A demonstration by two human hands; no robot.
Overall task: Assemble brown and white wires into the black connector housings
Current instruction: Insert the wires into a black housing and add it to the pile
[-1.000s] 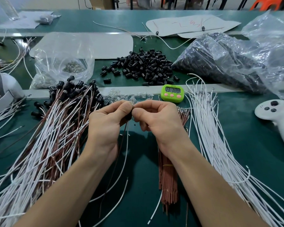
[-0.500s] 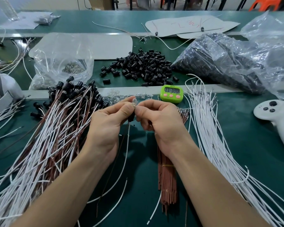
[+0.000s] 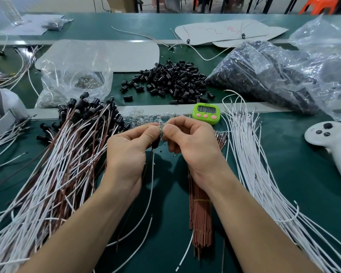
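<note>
left hand (image 3: 126,152) + right hand (image 3: 193,148): pinch black housing (image 3: 156,143) | white wire (image 3: 152,180) hangs below

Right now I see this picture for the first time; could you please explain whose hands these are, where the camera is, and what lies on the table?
There is no machine here: a person works with two bare hands. The camera sits on the person's head and looks down. The left hand and right hand pinch a small black connector housing; a thin white wire hangs from it. On the green table lie a heap of assembled white and brown wires on the left, a pile of loose black housings behind, a bundle of brown wires, loose white wires on the right, and a green timer.
</note>
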